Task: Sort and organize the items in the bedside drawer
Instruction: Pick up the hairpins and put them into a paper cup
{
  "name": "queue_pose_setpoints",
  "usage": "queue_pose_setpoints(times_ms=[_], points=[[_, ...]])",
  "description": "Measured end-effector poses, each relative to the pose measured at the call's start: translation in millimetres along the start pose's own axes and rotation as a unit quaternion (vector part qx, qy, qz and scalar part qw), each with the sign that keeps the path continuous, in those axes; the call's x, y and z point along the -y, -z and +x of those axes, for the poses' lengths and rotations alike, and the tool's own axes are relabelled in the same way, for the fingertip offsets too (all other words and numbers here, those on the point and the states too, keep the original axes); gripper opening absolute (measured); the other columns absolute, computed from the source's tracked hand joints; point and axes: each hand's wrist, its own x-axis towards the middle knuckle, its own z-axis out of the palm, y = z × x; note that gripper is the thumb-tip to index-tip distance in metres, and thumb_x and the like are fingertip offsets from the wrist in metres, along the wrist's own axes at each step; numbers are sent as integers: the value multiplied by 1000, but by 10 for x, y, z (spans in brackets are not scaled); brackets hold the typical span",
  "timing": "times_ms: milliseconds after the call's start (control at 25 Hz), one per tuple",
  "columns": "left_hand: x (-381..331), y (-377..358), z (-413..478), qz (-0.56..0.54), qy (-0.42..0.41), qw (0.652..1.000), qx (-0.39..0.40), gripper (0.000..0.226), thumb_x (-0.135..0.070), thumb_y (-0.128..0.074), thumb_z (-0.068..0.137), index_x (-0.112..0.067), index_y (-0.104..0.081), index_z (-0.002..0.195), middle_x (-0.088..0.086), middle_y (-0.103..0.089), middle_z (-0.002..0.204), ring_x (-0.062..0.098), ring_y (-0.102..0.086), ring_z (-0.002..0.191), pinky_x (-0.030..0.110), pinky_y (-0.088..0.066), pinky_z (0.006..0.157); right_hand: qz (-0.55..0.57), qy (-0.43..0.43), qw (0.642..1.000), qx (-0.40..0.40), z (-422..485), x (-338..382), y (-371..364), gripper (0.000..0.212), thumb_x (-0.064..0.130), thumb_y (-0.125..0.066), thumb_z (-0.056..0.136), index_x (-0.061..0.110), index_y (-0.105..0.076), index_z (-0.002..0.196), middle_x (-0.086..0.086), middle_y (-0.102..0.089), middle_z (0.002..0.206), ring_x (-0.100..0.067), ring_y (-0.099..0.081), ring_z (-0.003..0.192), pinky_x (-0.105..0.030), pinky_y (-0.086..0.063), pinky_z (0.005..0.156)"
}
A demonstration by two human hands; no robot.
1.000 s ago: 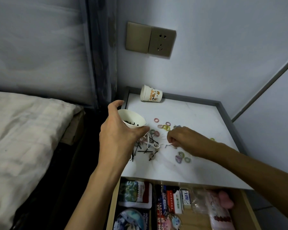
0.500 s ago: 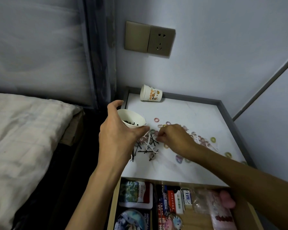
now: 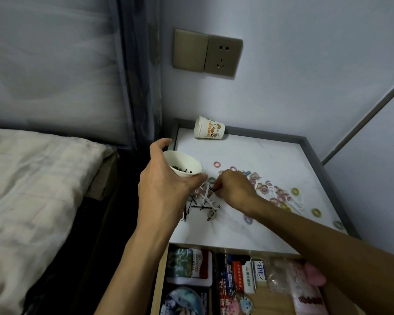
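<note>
My left hand (image 3: pixel 166 185) grips a white paper cup (image 3: pixel 184 162), tilted, with black hairpins inside, above the left edge of the white nightstand top (image 3: pixel 248 153). My right hand (image 3: pixel 234 189) pinches at a pile of black hairpins and white floss picks (image 3: pixel 203 204) just below the cup; what its fingertips hold is too small to tell. Small coloured hair rings (image 3: pixel 280 194) lie scattered across the top to the right. The drawer (image 3: pixel 237 283) stands open below, packed with boxes, a tin and packets.
A second printed paper cup (image 3: pixel 208 128) lies on its side at the back of the nightstand. A wall socket (image 3: pixel 207 53) sits above it. The bed (image 3: pixel 32 189) lies to the left. A raised grey rim borders the nightstand's back and right.
My right hand has moved left, from the hair rings to the hairpin pile under the cup. The left hand and cup have stayed in place.
</note>
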Motion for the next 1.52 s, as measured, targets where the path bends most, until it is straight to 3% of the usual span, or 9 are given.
queue_pose_setpoints(times_ms=[120,240,320,440,560,800,1040,1320,1520], points=[[-2,0,-2,2,1,1000,1,92,-30,-91,61,-28,-40,138,-5,-55,111,14,-54,101,23,-42,80,-76,6,997,-1,-46,0,63,10,9,-56,89,7,-65,83,-12,-66,86,-33,-66,84,-31,-44,62],[-13,14,-3,3,2,1000,2,91,-30,-91,62,-28,-41,137,-6,-54,110,12,-53,99,21,-40,78,-175,68,982,10,-171,-19,134,17,-2,-47,90,2,-62,97,-18,-64,103,-35,-63,95,-30,-34,64],[-10,26,-2,1,3,1000,3,90,-30,-90,62,-28,-41,137,-6,-54,110,12,-52,99,20,-39,77,-185,106,977,14,-231,-79,132,20,-6,-45,88,0,-59,101,-19,-63,105,-35,-62,96,-31,-34,65],[-5,46,2,-4,5,1000,5,90,-29,-90,63,-28,-40,137,-6,-54,111,11,-51,99,10,-38,64,-136,112,984,-26,-211,-203,180,19,-6,-54,85,11,-47,93,-11,-64,93,-23,-60,75,-34,-46,61],[-10,37,9,-7,5,1000,5,90,-29,-90,63,-28,-41,137,-6,-54,111,12,-52,99,10,-39,65,-45,184,981,-33,-208,-307,222,15,7,-61,92,18,-61,102,0,-68,93,-11,-61,76,-31,-54,67],[-18,22,-8,-4,2,1000,1,90,-30,-90,62,-27,-41,138,-3,-57,114,13,-54,102,17,-39,71,-51,364,930,16,-322,-317,132,15,19,-69,88,11,-76,100,-3,-74,95,-15,-68,88,-27,-53,81],[-18,-7,4,-2,2,1000,0,91,-30,-90,62,-27,-40,138,-2,-58,114,14,-54,101,22,-40,78,-8,290,956,49,-319,-239,53,24,22,-68,90,15,-69,113,-2,-69,112,-14,-62,103,-26,-49,90],[-7,-6,9,-5,5,1000,-3,90,-31,-90,62,-29,-41,137,0,-60,115,17,-57,102,26,-46,80,46,248,966,59,-297,-202,80,16,20,-72,86,16,-76,101,3,-73,101,4,-57,85,-3,-38,74],[-7,0,0,-6,2,1000,-1,88,-29,-90,62,-28,-42,136,-3,-57,110,15,-56,98,25,-44,80,-30,293,955,35,-298,-247,48,15,23,-62,93,17,-73,100,0,-65,104,-14,-59,98,-28,-48,81]])
